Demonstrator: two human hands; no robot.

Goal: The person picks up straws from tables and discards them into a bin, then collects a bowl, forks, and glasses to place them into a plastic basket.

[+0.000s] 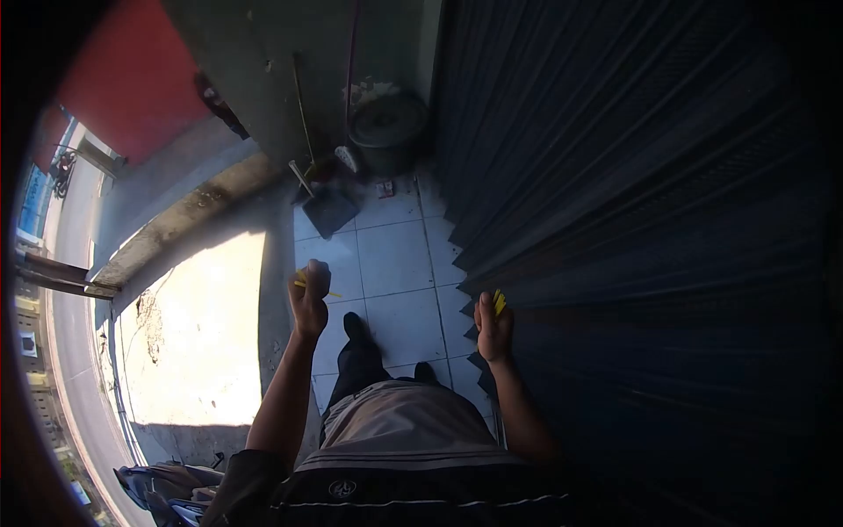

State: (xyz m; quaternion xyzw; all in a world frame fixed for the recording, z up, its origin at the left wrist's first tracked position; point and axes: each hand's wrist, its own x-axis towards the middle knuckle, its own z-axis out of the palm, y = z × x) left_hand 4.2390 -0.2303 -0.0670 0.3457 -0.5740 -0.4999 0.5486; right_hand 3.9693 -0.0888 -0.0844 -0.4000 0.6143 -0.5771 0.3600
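At the far left of my feed I have a road curving past, with a motorcycle on it and a blue panel by its edge; any lettering there is too small for me to read. Next come a red wall, plain as far as I can see, a parked motorbike cut by the lower edge, and a patch of sunlit ground.

I see the left hand curled in a fist around yellow strips, whose ends poke out on both sides of it, above the white floor tiles. Further off lies a dark dustpan with a pale handle. On the dark shirt I get a small round emblem, but I can't make out letters in it. A small red-and-white pack lies on the tiles near a dark tub; its print is a blur to me.

To the right, I see the right hand closed on a yellow piece that sticks up past the fingers, just beside the dark pleated shutter filling that side.
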